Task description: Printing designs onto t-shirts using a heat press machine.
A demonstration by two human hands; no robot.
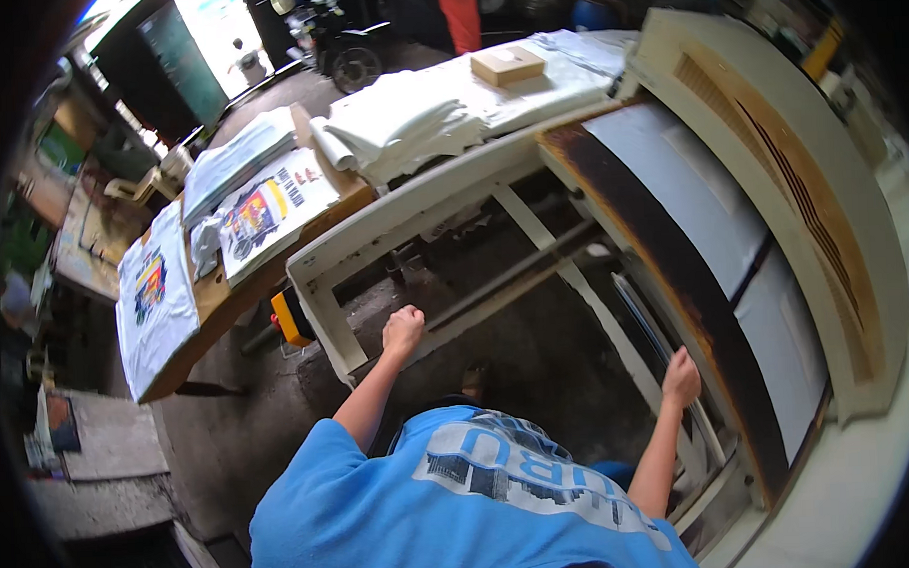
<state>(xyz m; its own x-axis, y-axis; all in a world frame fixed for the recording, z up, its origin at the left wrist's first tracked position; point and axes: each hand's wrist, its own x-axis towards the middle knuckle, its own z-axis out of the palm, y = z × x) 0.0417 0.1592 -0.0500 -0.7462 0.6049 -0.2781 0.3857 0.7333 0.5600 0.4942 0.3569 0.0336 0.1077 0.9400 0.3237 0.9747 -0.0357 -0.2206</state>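
My left hand (403, 329) is curled into a fist over the open part of a pale metal machine frame (392, 221). Whatever its fingers may hold is hidden. On the right, my right hand (682, 378) is closed around a metal handle bar (638, 313) along the near side of a sliding tray. That tray has a scorched brown border (663, 237) and carries white cloth (686, 181), split by a dark gap. Part of it lies beneath a curved cream machine hood (771, 173) with vent slots.
Beyond the frame, a table holds stacked white cloth (399, 116) and a cardboard box (508, 66). Printed white shirts (272, 205) lie at its left end, one draped over the edge (155, 294). A yellow switch box (293, 320) juts from the frame's corner. Farther back stands a motorcycle (331, 38).
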